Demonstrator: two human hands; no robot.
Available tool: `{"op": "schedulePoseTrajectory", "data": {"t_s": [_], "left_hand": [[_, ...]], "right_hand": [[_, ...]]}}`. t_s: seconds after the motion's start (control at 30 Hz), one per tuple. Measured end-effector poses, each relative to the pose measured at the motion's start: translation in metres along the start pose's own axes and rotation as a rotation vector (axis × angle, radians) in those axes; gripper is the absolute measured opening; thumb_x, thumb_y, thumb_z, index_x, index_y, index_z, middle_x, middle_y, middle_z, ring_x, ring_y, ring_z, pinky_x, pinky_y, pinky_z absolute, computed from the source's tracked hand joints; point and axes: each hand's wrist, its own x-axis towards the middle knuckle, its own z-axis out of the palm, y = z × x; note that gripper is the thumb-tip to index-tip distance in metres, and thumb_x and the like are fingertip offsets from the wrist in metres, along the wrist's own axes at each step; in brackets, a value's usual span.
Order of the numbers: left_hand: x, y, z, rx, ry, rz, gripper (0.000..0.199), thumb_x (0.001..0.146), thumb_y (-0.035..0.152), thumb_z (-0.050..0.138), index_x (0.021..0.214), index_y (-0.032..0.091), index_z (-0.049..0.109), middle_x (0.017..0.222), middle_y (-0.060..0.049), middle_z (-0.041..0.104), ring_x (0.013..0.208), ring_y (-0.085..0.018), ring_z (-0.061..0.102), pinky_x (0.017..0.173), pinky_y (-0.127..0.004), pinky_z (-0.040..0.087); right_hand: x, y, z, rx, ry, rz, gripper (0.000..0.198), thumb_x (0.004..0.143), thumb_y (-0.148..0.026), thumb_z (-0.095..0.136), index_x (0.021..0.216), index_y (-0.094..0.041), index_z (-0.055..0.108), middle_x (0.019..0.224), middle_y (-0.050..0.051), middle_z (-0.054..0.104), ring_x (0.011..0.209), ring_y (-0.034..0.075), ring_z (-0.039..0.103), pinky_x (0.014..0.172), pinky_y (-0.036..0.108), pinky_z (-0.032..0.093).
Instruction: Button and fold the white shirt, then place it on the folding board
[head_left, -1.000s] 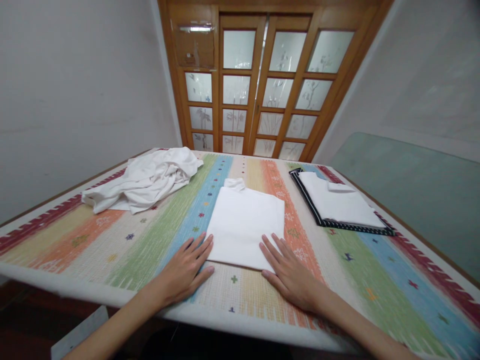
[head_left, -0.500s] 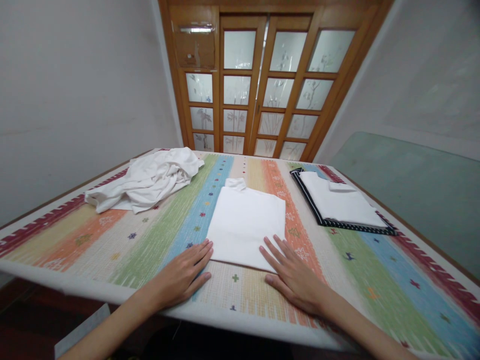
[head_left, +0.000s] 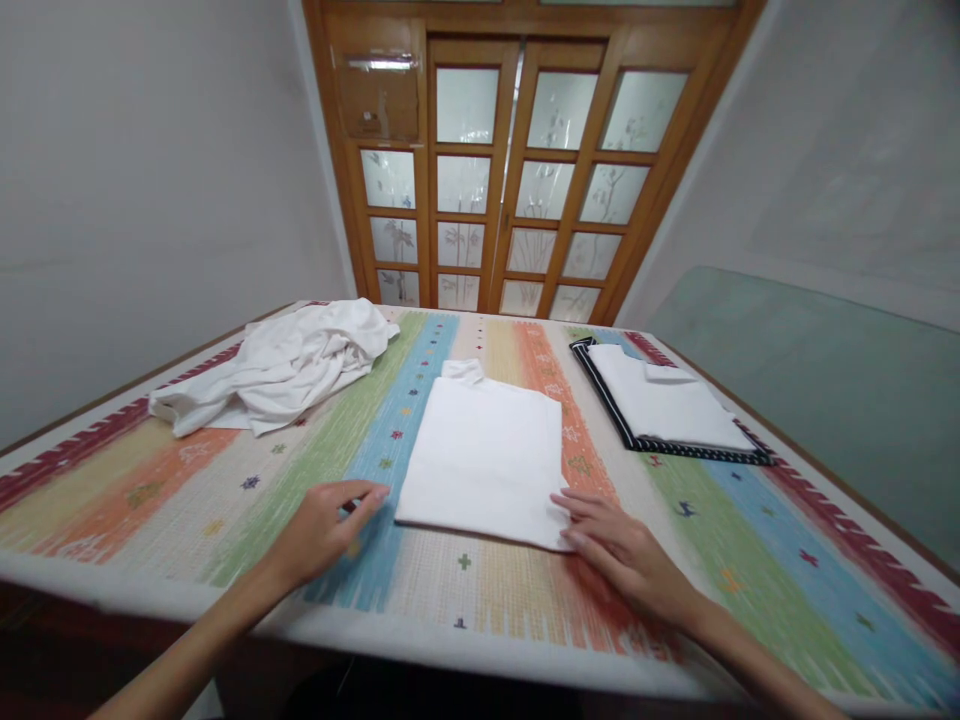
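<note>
A folded white garment lies flat on the patterned tablecloth, its collar-like band at the far end. My left hand is raised just left of its near corner, apart from the cloth. Thumb and forefinger meet at the tips with a small gap behind them, and nothing shows between them. My right hand rests at the near right corner of the garment, fingers stretched out over the edge and thumb beside it.
A crumpled white garment lies at the back left. At the right, a folded white garment sits on a black piece with white trim. The table's near edge runs in front of me; glazed wooden doors stand behind.
My left hand has come off the garment's left corner, moving left and up, its fingers drawing together. My right hand has slid to the right edge, fingers less spread. The view has shifted slightly.
</note>
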Motion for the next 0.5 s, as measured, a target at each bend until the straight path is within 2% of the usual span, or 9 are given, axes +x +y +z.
{"op": "schedulePoseTrajectory", "data": {"t_s": [0.1,0.2,0.33,0.43,0.5], "left_hand": [[0.026,-0.006,0.005,-0.287,0.037,-0.235,0.043,0.076,0.054,0.063,0.097,0.018,0.071,0.093,-0.009,0.074,0.087,-0.026,0.071,0.069,-0.033,0.058],[0.050,-0.008,0.011,-0.551,0.046,-0.402,0.046,0.066,0.050,0.072,0.096,0.015,0.065,0.102,-0.011,0.071,0.085,-0.024,0.070,0.071,-0.033,0.058],[0.068,0.000,0.014,-0.773,-0.072,-0.505,0.048,0.066,0.041,0.075,0.105,0.018,0.057,0.118,-0.010,0.064,0.077,-0.018,0.068,0.070,-0.035,0.059],[0.076,0.004,0.014,-0.781,-0.144,-0.508,0.050,0.068,0.041,0.075,0.108,0.019,0.054,0.102,-0.005,0.066,0.069,-0.015,0.065,0.060,-0.030,0.056],[0.081,0.003,0.016,-0.765,-0.180,-0.500,0.049,0.068,0.044,0.074,0.105,0.019,0.055,0.089,-0.003,0.066,0.067,-0.014,0.063,0.052,-0.024,0.050]], "right_hand": [[0.008,0.007,0.002,0.222,0.312,0.262,0.035,0.086,-0.048,0.061,0.107,-0.023,0.072,0.128,0.011,0.065,0.120,0.029,0.059,0.105,0.049,0.045],[0.018,0.012,0.007,0.470,0.425,0.478,0.041,0.079,-0.048,0.066,0.110,-0.022,0.065,0.120,0.011,0.068,0.112,0.027,0.064,0.100,0.044,0.050],[0.032,0.012,0.009,0.743,0.386,0.550,0.033,0.080,-0.040,0.065,0.107,-0.023,0.057,0.122,0.011,0.066,0.105,0.026,0.068,0.094,0.043,0.055],[0.041,0.009,0.007,0.807,0.325,0.577,0.025,0.081,-0.036,0.064,0.101,-0.023,0.056,0.111,0.012,0.070,0.093,0.024,0.071,0.085,0.041,0.058],[0.049,0.008,0.006,0.857,0.282,0.603,0.021,0.081,-0.035,0.064,0.095,-0.022,0.057,0.099,0.011,0.072,0.083,0.022,0.071,0.077,0.037,0.058]]}}
